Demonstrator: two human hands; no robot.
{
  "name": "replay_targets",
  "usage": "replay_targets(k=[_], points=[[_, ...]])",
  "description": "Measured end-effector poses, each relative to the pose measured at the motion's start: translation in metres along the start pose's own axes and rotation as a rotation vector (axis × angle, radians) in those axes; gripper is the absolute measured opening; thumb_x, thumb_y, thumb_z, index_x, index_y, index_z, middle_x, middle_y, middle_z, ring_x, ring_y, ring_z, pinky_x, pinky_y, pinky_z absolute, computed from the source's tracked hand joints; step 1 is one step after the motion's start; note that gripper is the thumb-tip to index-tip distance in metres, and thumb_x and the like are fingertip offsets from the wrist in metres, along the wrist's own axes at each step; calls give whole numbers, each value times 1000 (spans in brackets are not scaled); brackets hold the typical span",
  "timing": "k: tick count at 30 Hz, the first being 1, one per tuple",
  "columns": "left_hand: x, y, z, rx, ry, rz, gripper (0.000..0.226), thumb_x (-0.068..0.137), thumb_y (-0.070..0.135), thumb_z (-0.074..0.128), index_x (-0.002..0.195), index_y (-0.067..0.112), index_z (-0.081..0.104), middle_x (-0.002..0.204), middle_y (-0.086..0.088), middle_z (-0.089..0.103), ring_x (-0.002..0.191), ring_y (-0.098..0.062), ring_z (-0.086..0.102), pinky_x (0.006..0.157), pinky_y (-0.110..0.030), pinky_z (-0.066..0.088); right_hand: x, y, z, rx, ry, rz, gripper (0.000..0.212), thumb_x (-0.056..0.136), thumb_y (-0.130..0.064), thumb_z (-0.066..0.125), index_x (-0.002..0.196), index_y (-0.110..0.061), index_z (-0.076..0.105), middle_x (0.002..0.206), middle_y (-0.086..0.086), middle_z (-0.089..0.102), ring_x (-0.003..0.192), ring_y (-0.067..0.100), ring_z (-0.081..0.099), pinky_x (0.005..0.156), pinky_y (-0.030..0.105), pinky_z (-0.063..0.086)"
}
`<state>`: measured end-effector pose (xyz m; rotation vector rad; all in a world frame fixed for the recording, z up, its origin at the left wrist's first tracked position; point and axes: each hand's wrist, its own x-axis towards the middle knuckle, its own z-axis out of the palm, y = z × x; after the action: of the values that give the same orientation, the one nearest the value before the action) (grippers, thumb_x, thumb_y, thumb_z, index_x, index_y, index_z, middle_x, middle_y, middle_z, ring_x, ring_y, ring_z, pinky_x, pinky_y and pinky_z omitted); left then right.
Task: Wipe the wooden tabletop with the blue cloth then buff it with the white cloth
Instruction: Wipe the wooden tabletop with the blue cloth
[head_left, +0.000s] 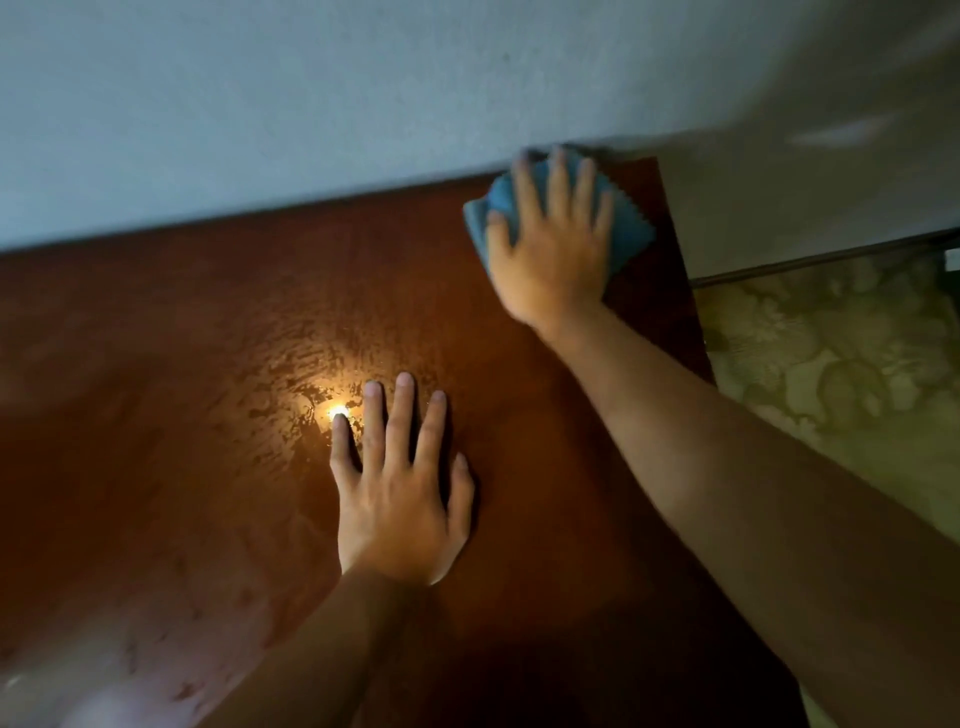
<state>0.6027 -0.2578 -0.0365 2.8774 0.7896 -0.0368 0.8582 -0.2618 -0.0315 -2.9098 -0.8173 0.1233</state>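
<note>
The wooden tabletop (208, 389) is reddish brown and glossy, with streaky smears around a bright light reflection near its middle. My right hand (556, 249) presses flat on the folded blue cloth (631, 228) at the table's far right corner, next to the wall. My left hand (400, 493) lies flat on the middle of the tabletop with its fingers spread and holds nothing. A blurred whitish patch (104, 696) at the bottom left edge may be the white cloth; I cannot tell.
A pale wall (311, 104) runs along the table's far edge. To the right of the table's edge lies a floor with a green floral pattern (841, 374).
</note>
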Motion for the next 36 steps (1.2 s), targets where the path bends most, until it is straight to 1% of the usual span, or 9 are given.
replay_targets(k=[4,7,11,15,19,22,26,30,36], points=[[-1,-1,3,5,1,12,62,102,46,28,156,16,26,166,-13,20,156,-34,5,121,-62,9,-40,-54,7,-5,-32,-283,68,99,-55,20,160,-26,30,169,12,23,157,36,15,126,57,11],[-1,-2,4,8,1,17,63,102,46,29,156,16,24,166,-14,20,155,-35,4,121,-62,8,-27,-13,2,-19,-64,-411,64,102,-56,23,160,-30,32,169,9,25,157,33,17,126,54,13],[-2,-3,4,7,14,25,63,101,46,30,156,15,28,165,-15,22,155,-36,6,121,-63,10,11,70,-11,-52,-10,-177,62,105,-51,28,162,-26,29,169,14,22,156,38,17,126,55,14],[-1,-1,1,14,-8,19,62,102,46,30,156,15,31,165,-15,22,155,-35,6,121,-62,9,3,51,-11,-14,16,-13,64,105,-50,22,163,-23,22,170,14,19,157,39,12,126,58,10],[-2,2,-6,0,-34,-6,62,101,45,31,155,14,35,165,-15,24,155,-36,9,121,-62,10,-73,14,-5,-23,-51,-340,64,104,-53,23,161,-25,31,168,12,26,156,36,18,126,57,15],[-1,5,-11,-22,-72,-26,62,101,45,31,155,14,33,166,-15,21,155,-36,8,121,-62,8,-100,57,-12,-49,-109,-556,61,105,-54,29,159,-27,34,168,10,27,156,34,20,126,55,15],[-1,4,-9,-58,-69,-30,62,102,45,33,156,15,31,167,-13,18,155,-35,4,122,-60,4,-75,111,-22,-105,-63,-355,59,108,-50,26,162,-26,28,169,12,24,157,35,16,127,52,10],[-1,0,-6,-91,-45,-37,61,102,47,32,156,19,31,167,-10,17,156,-31,2,123,-58,1,-95,74,-17,-86,-32,-196,63,106,-51,19,163,-25,23,170,12,18,158,36,11,127,53,6],[-4,-9,-11,-254,-38,30,60,101,46,31,154,20,37,166,-8,23,156,-29,5,124,-54,-1,-268,7,6,25,-118,-453,60,100,-49,39,153,-21,46,167,11,28,157,35,15,127,57,11]])
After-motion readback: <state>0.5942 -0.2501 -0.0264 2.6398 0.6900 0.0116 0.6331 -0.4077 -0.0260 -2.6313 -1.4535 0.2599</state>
